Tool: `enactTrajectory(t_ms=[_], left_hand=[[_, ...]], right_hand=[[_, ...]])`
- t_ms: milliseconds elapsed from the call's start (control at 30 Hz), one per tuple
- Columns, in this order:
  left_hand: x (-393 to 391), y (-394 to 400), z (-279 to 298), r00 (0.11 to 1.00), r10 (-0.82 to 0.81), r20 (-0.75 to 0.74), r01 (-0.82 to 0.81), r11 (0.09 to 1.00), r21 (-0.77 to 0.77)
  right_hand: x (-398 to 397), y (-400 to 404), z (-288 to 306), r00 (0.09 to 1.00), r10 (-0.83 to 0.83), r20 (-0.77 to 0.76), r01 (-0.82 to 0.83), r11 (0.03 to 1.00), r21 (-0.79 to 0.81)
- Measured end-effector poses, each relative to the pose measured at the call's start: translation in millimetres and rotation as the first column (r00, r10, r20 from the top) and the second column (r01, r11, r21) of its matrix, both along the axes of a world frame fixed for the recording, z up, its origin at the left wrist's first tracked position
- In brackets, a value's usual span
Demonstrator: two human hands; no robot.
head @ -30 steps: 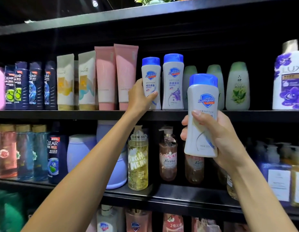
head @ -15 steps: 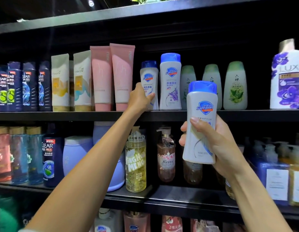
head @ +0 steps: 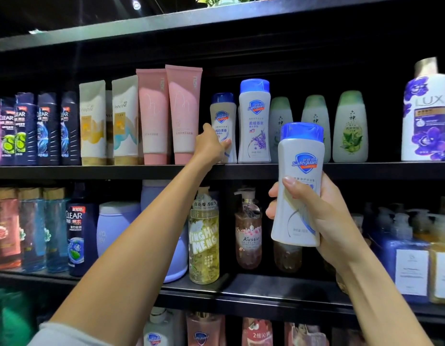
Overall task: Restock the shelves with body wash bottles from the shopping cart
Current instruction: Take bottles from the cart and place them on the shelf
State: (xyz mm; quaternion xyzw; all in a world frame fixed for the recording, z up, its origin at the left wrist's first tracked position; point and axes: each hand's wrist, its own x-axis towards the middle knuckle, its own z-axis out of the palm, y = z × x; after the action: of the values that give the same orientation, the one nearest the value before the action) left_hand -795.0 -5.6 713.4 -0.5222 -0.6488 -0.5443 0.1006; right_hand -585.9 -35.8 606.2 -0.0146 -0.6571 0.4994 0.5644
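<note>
The left hand [head: 211, 146] has pushed its grasped bottle [head: 223, 126] deeper onto the shelf [head: 91, 171]; right hand [head: 323, 211] grips a second bottle [head: 300, 181], lower now.

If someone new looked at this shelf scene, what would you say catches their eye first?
Probably the white Safeguard bottle with a blue cap, gripped by the right hand in front of the shelves. Next, the left hand reaching to the upper shelf, holding a smaller Safeguard bottle beside two pink tubes. At far right stands a purple-flowered Lux bottle.
</note>
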Motion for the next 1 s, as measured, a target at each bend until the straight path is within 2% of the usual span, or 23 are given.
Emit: enactTrajectory(t_ms=[100, 133, 200, 267, 300, 367, 400, 567, 700, 867, 1000], left_hand=[[7, -11, -4, 0.994, 0.073, -0.078, -0.075, 0.997, -0.024], [8, -18, -8, 0.986, 0.096, -0.138, -0.095, 0.995, 0.019], [8, -36, -22, 0.926, 0.164, -0.340, -0.096, 0.973, 0.209], [1, -57, -40, 0.771, 0.269, -0.578, -0.024, 0.918, 0.395], [-8, -66, -48, 0.669, 0.306, -0.677, 0.029, 0.900, 0.436], [-35, -76, -57, 0.475, 0.354, -0.806, 0.077, 0.895, 0.439], [-50, -79, -60, 0.417, 0.371, -0.829, 0.059, 0.900, 0.432], [-91, -81, -61, 0.387, 0.381, -0.840, -0.083, 0.921, 0.380], [-99, -75, -64, 0.292, 0.268, -0.918, -0.007, 0.960, 0.279], [-105, -69, -59, 0.267, 0.265, -0.926, 0.046, 0.957, 0.287], [-110, -62, -60, 0.249, 0.302, -0.920, 0.090, 0.939, 0.332]], right_hand=[[1, -2, 2, 1.000, -0.006, -0.016, 0.005, 1.000, -0.005], [2, -2, 3, 1.000, -0.013, -0.021, 0.013, 1.000, -0.002], [3, -2, 8, 0.999, -0.036, -0.029, 0.036, 0.999, 0.015], [5, -1, 14, 0.998, -0.060, -0.032, 0.061, 0.998, 0.034], [5, -1, 19, 0.997, -0.073, -0.033, 0.074, 0.996, 0.046], [3, -1, 29, 0.995, -0.095, -0.035, 0.098, 0.992, 0.079], [1, -2, 35, 0.994, -0.098, -0.037, 0.101, 0.991, 0.092], [-16, -7, 58, 0.995, -0.066, -0.068, 0.074, 0.989, 0.127], [-28, -9, 65, 0.996, -0.062, -0.058, 0.068, 0.991, 0.118], [-42, -11, 72, 0.995, -0.099, -0.026, 0.101, 0.985, 0.141], [-63, -11, 93, 0.962, -0.269, -0.048, 0.272, 0.926, 0.262]])
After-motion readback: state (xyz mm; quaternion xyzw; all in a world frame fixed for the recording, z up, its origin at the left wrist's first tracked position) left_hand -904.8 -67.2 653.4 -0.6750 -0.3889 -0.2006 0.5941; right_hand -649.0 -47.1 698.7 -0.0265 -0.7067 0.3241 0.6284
